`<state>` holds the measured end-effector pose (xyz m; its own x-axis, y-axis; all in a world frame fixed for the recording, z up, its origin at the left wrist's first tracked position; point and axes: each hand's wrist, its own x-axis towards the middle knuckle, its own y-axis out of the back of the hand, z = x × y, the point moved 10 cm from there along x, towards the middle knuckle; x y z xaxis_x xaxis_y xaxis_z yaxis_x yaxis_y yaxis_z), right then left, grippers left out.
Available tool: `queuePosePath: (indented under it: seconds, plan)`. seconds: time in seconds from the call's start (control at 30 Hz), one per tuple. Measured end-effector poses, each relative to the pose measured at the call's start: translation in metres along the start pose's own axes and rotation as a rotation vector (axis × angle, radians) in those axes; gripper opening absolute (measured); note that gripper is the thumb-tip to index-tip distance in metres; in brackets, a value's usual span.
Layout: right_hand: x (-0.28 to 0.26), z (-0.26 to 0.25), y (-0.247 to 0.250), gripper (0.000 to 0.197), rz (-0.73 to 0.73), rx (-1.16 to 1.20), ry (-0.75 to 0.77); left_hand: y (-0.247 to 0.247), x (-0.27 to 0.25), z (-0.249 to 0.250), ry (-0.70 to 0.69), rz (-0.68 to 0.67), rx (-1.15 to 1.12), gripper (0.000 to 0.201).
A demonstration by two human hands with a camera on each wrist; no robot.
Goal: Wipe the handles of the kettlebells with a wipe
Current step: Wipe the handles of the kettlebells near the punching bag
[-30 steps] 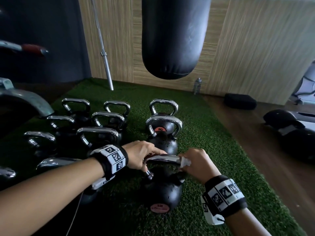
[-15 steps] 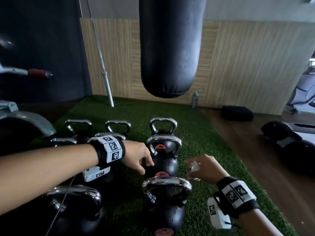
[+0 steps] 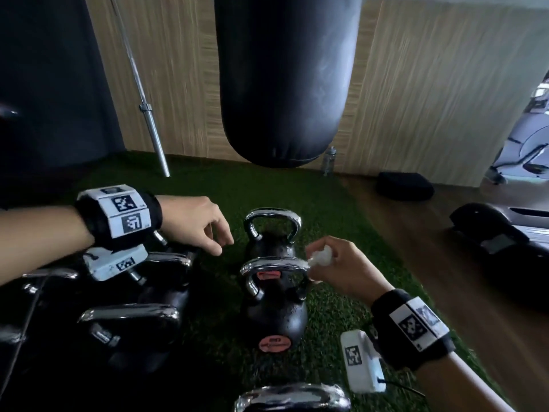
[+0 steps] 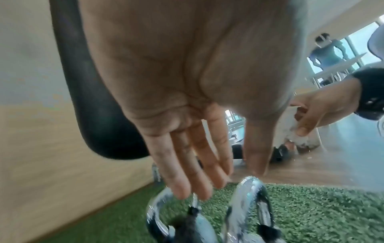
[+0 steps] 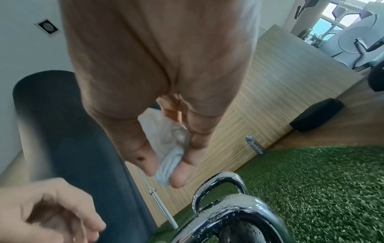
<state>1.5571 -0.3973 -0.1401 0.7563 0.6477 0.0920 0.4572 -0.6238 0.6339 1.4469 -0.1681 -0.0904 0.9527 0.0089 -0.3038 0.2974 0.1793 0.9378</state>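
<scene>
Wood-panelled wall (image 3: 430, 99), green turf (image 3: 297, 185), brown plank floor (image 3: 445, 263) — hanging black punching bag (image 3: 285, 84).

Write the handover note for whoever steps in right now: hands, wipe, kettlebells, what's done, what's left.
Right hand: pinches the crumpled wipe at the right end of the middle kettlebell's handle.
Left hand: holds nothing, fingers loose, hovering left of the far kettlebell.
Kettlebells: these two stand in a line on the green turf; one more handle shows at the bottom edge; others cluster to the left.
Done: cannot tell from this moment which handles are finished.
Left: wipe the middle handle now, then the far one and the left group.
</scene>
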Motion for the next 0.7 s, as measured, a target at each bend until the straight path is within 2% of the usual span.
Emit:
queuePosePath:
  seconds: [0.07, 0.13, 0.23, 0.37, 0.47, 0.53, 0.57, 0.63, 0.7]
  plan:
    - [0.013, 0.002, -0.005, 0.032, -0.022, 0.004, 0.002, -0.034, 0.026, -0.025, 0.08, -0.007, -0.059, 0.048]
    - [0.025, 0.003, -0.012, 0.034, -0.037, -0.025, -0.005, -0.079, 0.046, -0.053, 0.241, -0.017, -0.134, 0.077]
    - [0.041, 0.001, -0.02, 0.04, -0.021, -0.125, 0.007, -0.152, 0.067, -0.086, 0.463, 0.027, -0.421, 0.109]
    - [0.056, -0.001, -0.021, 0.041, 0.042, -0.191, 0.014, -0.229, 0.104, -0.066, 0.511, 0.09, -0.914, 0.127]
    - [0.06, 0.002, -0.02, 0.033, 0.049, -0.259, 0.0, -0.256, 0.13, -0.056, 0.561, 0.278, -1.176, 0.111]
    - [0.061, 0.003, -0.015, 0.027, 0.085, -0.317, 0.013, -0.278, 0.145, -0.054, 0.628, 0.359, -1.263, 0.111]
    - [0.062, 0.003, -0.014, 0.028, 0.104, -0.334, 0.027, -0.285, 0.149, -0.051, 0.631, 0.4, -1.311, 0.1]
    - [0.063, 0.004, -0.011, 0.033, 0.118, -0.332, 0.046, -0.289, 0.15, -0.047, 0.617, 0.523, -1.389, 0.066]
    - [0.065, 0.006, -0.01, 0.039, 0.089, -0.295, 0.06, -0.289, 0.149, -0.047, 0.618, 0.597, -1.396, 0.05]
